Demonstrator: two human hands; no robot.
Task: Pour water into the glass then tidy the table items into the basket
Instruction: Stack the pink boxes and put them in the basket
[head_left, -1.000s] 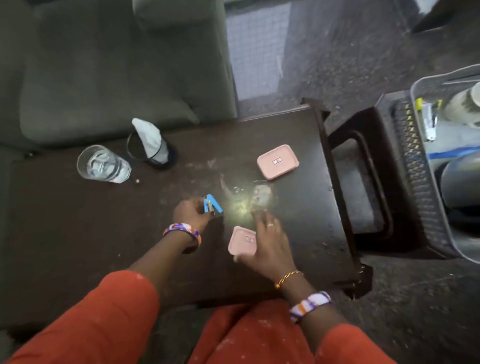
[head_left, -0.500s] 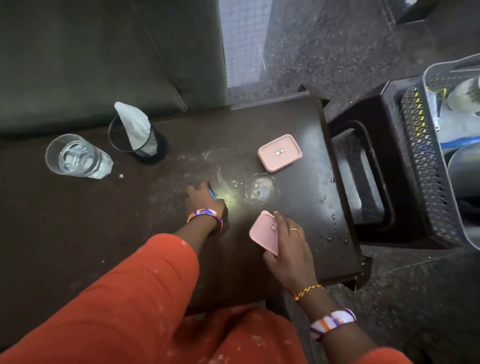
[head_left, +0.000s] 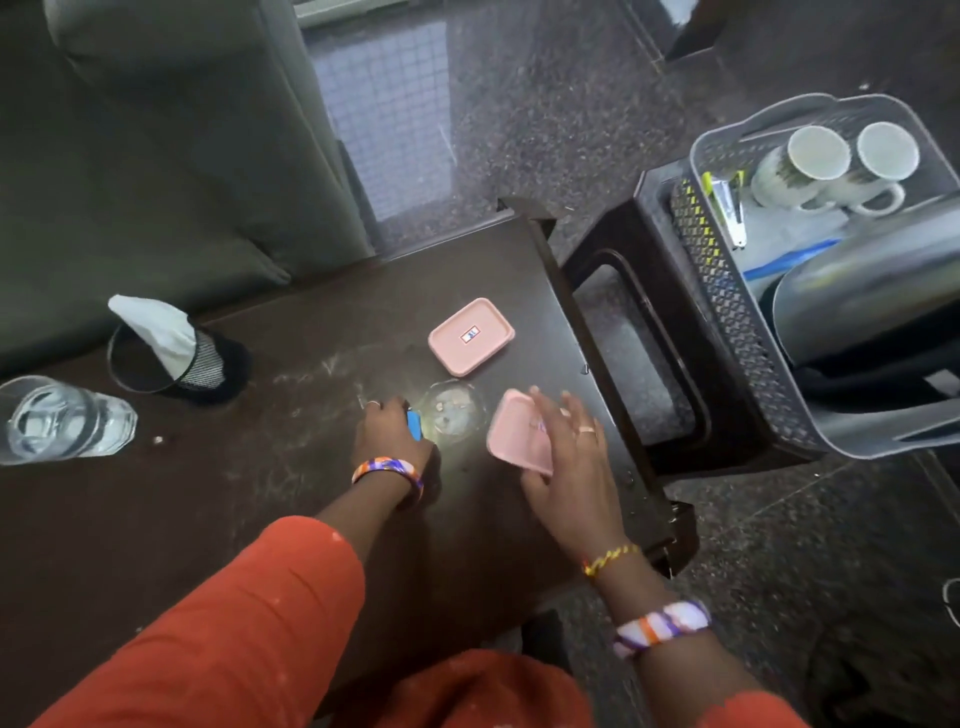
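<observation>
I see a dark brown, scuffed wooden table (head_left: 270, 499) on speckled grey stone floor (head_left: 545, 119), a grey-green sofa (head_left: 156, 156) behind it and a grey plastic mesh basket (head_left: 727, 291) on a dark stool (head_left: 675, 364) beside its right end. Near that end my right hand (head_left: 566, 462) pinches a tilted pink rectangular lid (head_left: 514, 431); my left hand (head_left: 389, 431) curls round a small blue clip (head_left: 414, 423). The clear water glass (head_left: 57, 421) stands at the table's left end.

Glass (head_left: 62, 423) cut by left edge
</observation>
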